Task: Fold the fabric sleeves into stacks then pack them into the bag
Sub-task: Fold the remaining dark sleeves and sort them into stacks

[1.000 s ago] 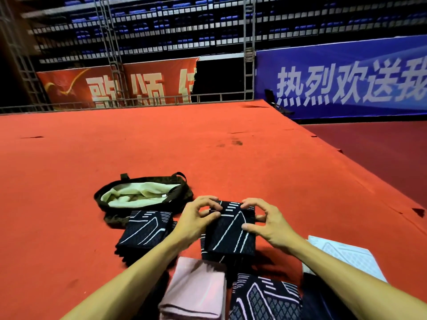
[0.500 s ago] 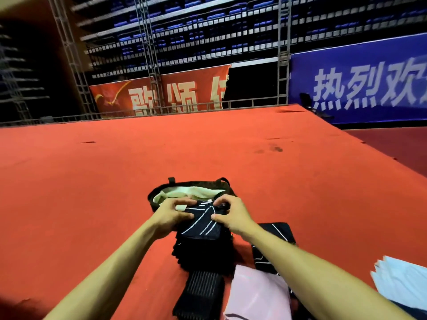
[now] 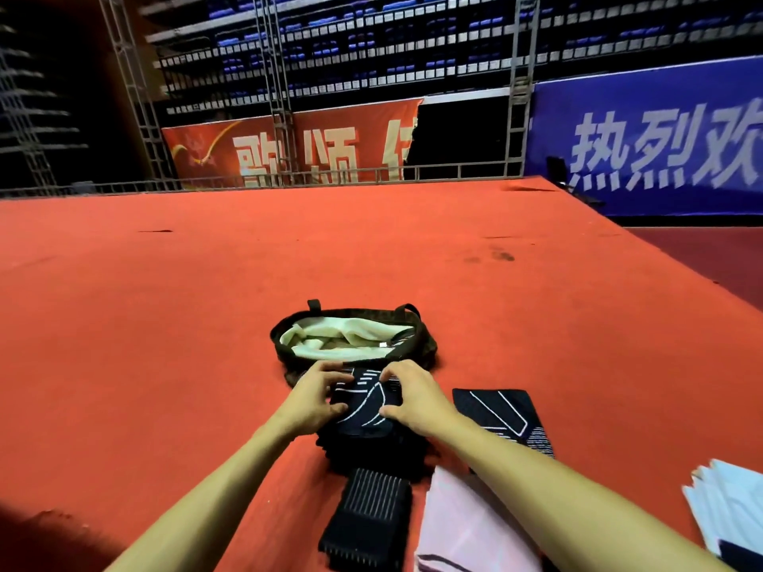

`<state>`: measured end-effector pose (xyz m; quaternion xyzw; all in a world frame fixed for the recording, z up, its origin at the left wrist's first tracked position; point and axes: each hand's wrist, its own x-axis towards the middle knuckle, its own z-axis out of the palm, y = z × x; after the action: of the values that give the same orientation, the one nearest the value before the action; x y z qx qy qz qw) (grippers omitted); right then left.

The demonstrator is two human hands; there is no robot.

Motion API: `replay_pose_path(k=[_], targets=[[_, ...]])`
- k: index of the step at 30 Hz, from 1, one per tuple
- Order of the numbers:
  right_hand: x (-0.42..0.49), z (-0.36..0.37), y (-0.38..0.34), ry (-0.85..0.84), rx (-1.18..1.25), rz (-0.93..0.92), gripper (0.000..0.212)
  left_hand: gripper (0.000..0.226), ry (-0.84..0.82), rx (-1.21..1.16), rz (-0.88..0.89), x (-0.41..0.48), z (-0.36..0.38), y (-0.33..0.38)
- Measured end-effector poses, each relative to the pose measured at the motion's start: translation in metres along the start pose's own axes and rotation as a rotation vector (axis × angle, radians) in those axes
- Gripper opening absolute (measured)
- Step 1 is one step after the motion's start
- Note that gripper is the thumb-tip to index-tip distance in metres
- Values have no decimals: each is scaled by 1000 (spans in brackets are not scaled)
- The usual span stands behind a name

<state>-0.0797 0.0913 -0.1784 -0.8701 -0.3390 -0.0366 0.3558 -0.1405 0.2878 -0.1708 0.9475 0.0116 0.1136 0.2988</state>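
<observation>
Stacking: the folded sleeve (image 3: pixel 367 402), dark with white lines, lies on top of the dark stack (image 3: pixel 371 454); a second ago both hands held it over a neighbouring pile, and half a second ago it had reached this stack.
Left hand: the left hand (image 3: pixel 311 400) grips the sleeve's left edge, its fingers (image 3: pixel 330 367) curled over the far corner.
Right hand: the right hand (image 3: pixel 415 400) holds the right edge, fingers (image 3: pixel 392 367) bent down onto the cloth and the thumb at the near side.
Bag: the bag (image 3: pixel 425 344) stands open on the red carpet (image 3: pixel 165 324) just beyond the stack, its cream lining (image 3: pixel 342 336) showing; whether stack and bag touch is hidden by the hands.
Meaning for the task: one more sleeve is probably added to the stack. Folding seems unfinished, and nothing dark shows clearly inside the bag, so packing looks not yet begun.
Still to fold: a patterned sleeve (image 3: pixel 499 414) lies flat just right of the stack.
Nearby: a ribbed piece (image 3: pixel 367 513) and pink fabric (image 3: pixel 462 526) lie nearer the person, white sheets (image 3: pixel 731 501) at the right edge.
Risk: the soft stack could lean or slide when the hands let go.
</observation>
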Motion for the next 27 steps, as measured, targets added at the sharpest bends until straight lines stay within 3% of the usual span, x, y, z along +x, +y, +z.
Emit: replay_pose_path(k=[6, 8, 10, 14, 18, 23, 27], targets=[[-15, -21, 6, 0, 165, -39, 52, 38, 99, 117, 58, 1, -5, 18], [-22, -43, 17, 58, 282, -11, 47, 25, 204, 43, 122, 2, -7, 42], [-32, -69, 40, 112, 372, 69, 42, 17, 241, -174, 135, 3, 0, 74], [-55, -117, 104, 220, 359, 283, 34, 19, 51, -568, 64, 13, 39, 134], [-71, -138, 152, 276, 399, 426, 34, 19, -117, -602, -60, 35, 102, 151], [-65, -129, 178, 91, 398, 570, 47, 25, -103, -481, -280, 62, 158, 136], [-56, -110, 180, 19, 296, 534, 58, 32, -28, -426, -346, 71, 167, 128]])
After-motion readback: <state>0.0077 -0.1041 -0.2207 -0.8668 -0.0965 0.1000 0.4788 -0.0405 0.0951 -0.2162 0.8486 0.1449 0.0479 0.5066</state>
